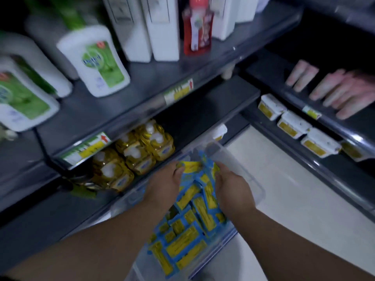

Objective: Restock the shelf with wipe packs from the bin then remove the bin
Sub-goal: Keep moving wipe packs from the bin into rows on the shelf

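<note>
Wipe packs (pixel 188 236) are heaped in the clear bin (pixel 253 187) below the dark shelf (pixel 192 118), one being pinched by the left hand (pixel 162 187) while the right hand (pixel 233 191) is curled among them, grip unclear; a squarely gathered stack is advised.

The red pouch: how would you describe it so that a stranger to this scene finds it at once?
Look at the upper shelf, the one with the green-labelled bottles. Toward its right, among tall white containers, stands the red pouch. It is the only red thing there; its neighbours are plain white.
</note>
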A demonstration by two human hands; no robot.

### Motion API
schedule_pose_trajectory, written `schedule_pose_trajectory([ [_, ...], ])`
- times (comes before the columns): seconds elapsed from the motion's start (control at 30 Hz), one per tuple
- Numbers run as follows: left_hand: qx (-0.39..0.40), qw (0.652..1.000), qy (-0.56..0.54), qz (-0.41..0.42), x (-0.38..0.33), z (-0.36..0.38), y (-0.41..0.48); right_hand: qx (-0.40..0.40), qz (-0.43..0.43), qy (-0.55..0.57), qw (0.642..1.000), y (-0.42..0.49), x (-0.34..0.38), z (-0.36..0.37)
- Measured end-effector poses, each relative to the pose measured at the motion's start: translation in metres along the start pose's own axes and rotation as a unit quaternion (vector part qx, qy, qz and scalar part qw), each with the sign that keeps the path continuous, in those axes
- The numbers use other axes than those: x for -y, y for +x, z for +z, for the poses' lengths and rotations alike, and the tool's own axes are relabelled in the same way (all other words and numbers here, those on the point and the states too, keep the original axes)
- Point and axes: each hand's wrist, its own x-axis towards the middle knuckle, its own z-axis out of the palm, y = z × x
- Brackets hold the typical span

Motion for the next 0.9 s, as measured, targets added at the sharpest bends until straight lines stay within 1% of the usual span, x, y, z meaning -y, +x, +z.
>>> schedule_pose_trajectory([
  [0.07,-0.051,0.997,-0.047,-0.022,-0.016,-0.028,-0.012,-0.012,-0.014,0.055,0.998,-0.007,0.019,-0.018],
  [0.13,-0.103,0.991,-0.071,-0.038,-0.028,-0.057,-0.028,-0.023,-0.034,0.103,0.994,-0.014,0.04,-0.038],
  [0.2,-0.136,0.982,-0.115,-0.054,-0.035,-0.082,-0.047,-0.03,-0.046,0.148,0.987,-0.021,0.061,-0.055],
  [0.27,-0.166,0.966,-0.181,-0.074,-0.037,-0.108,-0.068,-0.038,-0.055,0.189,0.98,-0.029,0.079,-0.072],
  [0.33,-0.209,0.95,-0.218,-0.076,-0.033,-0.134,-0.089,-0.03,-0.044,0.248,0.967,-0.038,0.095,-0.087],
  [0.4,-0.235,0.934,-0.258,-0.074,-0.025,-0.159,-0.11,-0.022,-0.026,0.305,0.952,-0.043,0.109,-0.098],
  [0.5,-0.262,0.915,-0.298,-0.072,-0.017,-0.194,-0.145,-0.002,0.012,0.401,0.916,-0.048,0.131,-0.102],
  [0.63,-0.287,0.894,-0.339,-0.051,-0.005,-0.231,-0.197,0.064,0.035,0.532,0.844,-0.077,0.177,-0.107],
  [0.7,-0.285,0.893,-0.344,-0.041,0.005,-0.247,-0.227,0.099,0.026,0.559,0.823,-0.103,0.207,-0.111],
  [0.77,-0.297,0.888,-0.35,-0.03,0.018,-0.265,-0.258,0.158,-0.002,0.561,0.812,-0.131,0.235,-0.111],
  [0.83,-0.319,0.883,-0.344,-0.02,0.032,-0.288,-0.295,0.213,-0.046,0.523,0.824,-0.164,0.263,-0.108],
  [0.9,-0.351,0.876,-0.33,-0.023,0.049,-0.313,-0.337,0.234,-0.096,0.483,0.838,-0.198,0.293,-0.102],
])
